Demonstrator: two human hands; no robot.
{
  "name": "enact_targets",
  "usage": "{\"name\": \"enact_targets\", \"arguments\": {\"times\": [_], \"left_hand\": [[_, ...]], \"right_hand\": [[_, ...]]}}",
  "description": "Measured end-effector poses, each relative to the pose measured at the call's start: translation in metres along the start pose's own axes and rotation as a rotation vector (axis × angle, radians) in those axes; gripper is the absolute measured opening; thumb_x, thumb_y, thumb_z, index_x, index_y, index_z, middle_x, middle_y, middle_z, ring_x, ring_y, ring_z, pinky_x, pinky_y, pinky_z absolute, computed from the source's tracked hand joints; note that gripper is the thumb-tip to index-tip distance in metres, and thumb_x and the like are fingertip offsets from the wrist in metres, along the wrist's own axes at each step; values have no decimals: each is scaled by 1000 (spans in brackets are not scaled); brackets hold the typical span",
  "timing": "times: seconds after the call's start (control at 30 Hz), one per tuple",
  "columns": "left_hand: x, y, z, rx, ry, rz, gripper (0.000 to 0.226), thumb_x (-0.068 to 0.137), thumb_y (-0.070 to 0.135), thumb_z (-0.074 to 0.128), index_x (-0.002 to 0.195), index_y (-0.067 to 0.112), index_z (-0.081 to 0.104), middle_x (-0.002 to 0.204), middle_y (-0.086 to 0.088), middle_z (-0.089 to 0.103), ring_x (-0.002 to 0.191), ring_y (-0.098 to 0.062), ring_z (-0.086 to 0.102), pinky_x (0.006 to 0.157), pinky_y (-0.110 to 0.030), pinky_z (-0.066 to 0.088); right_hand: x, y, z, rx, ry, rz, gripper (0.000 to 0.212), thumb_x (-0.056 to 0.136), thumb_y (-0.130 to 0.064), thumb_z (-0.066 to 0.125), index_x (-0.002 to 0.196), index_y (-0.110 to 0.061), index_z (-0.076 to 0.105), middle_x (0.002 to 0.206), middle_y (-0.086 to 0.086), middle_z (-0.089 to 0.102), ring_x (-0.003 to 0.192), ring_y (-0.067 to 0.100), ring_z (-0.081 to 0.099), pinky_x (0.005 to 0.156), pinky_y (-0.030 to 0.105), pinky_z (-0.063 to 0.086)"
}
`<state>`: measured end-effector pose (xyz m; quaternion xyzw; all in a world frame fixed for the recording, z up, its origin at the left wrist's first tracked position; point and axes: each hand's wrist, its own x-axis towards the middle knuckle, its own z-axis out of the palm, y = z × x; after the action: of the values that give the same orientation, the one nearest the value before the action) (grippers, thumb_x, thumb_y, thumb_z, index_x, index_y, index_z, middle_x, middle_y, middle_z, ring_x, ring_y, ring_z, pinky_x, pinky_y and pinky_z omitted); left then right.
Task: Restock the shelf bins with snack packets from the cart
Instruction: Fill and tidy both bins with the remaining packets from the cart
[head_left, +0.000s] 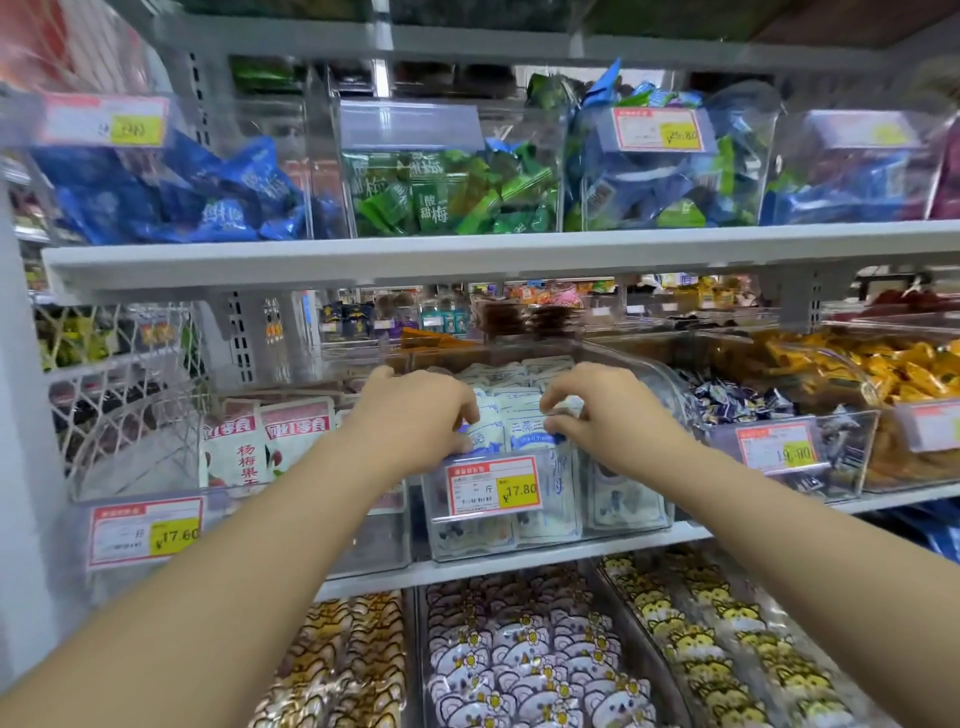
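Grip on white-and-blue snack packets (519, 423) at the front of a clear shelf bin (631, 519)
Both the left hand (421, 415) and the right hand (597, 410) pinch packet tops with curled fingers, just above the 17.80 price tag (493, 486). The packs look light, soft and slick-filmed, contents likely crushable; the sealed top edge seems the safest hold.

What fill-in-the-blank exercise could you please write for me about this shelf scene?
1. The left hand and right hand both pinch ____ packets in the middle bin.
2. That bin's tag reads ____.
3. The upper bin right above it holds ____ snacks.

Missing words: white; 17.80; green.
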<state>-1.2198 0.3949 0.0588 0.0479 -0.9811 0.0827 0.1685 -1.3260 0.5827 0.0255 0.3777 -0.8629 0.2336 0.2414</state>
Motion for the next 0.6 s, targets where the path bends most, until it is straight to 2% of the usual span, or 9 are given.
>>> {"name": "enact_targets", "arguments": {"times": [0.07, 0.13, 0.2, 0.27, 0.33, 0.4, 0.5, 0.6], "left_hand": [[-13, 3, 4, -38, 141, -5, 33, 94, 49, 61, 126, 41, 58, 128, 15, 60, 121, -13, 56, 114, -43, 28], [-27, 13, 14, -92, 381, 63, 25, 96, 43, 59, 121, 39, 60, 125, 14, 60, 115, -14, 59, 112, -41, 31], [-41, 33, 24, -168, 570, 194, 16, 95, 33, 59, 109, 33, 66, 110, 12, 64, 103, -16, 63, 106, -40, 34], [-52, 61, 36, -243, 642, 316, 18, 92, 32, 50, 100, 30, 67, 98, 12, 65, 93, -14, 61, 99, -36, 35], [-61, 94, 50, -305, 619, 409, 21, 90, 33, 47, 97, 30, 66, 95, 12, 65, 89, -13, 58, 92, -32, 34], [-70, 128, 70, -359, 534, 480, 22, 90, 34, 46, 97, 30, 66, 94, 12, 66, 87, -14, 60, 89, -31, 35], [-85, 181, 105, -459, 360, 544, 24, 90, 36, 45, 97, 30, 68, 93, 13, 67, 86, -16, 64, 88, -33, 41], [-106, 235, 138, -564, 189, 602, 29, 89, 37, 43, 96, 28, 69, 93, 10, 69, 87, -20, 67, 80, -38, 51]], "right_hand": [[-13, 2, -8, -19, 47, -30, 17, 92, -33, 69, 108, -28, 70, 112, -10, 58, 80, 9, 51, 79, 35, 50], [-35, 4, -19, -25, 101, -70, 20, 94, -34, 66, 113, -28, 68, 114, -12, 57, 72, 7, 54, 73, 35, 51], [-66, 8, -28, -25, 110, -101, 17, 95, -32, 66, 111, -29, 68, 106, -17, 58, 67, 3, 56, 68, 34, 51], [-101, 15, -35, -38, 47, -96, 14, 93, -31, 67, 107, -32, 69, 91, -25, 54, 67, 2, 55, 66, 30, 49], [-139, 27, -40, -70, -51, -69, 12, 92, -31, 67, 104, -33, 68, 83, -27, 53, 70, 0, 54, 66, 25, 46], [-181, 40, -47, -119, -173, -24, 12, 93, -32, 66, 104, -33, 69, 84, -23, 59, 72, -1, 53, 66, 21, 41], [-245, 65, -55, -214, -381, 74, 14, 95, -35, 62, 107, -30, 68, 93, -17, 66, 79, 4, 57, 69, 28, 46], [-305, 89, -62, -284, -584, 170, 18, 96, -35, 56, 111, -30, 66, 102, -11, 69, 91, 14, 64, 77, 35, 52]]}}
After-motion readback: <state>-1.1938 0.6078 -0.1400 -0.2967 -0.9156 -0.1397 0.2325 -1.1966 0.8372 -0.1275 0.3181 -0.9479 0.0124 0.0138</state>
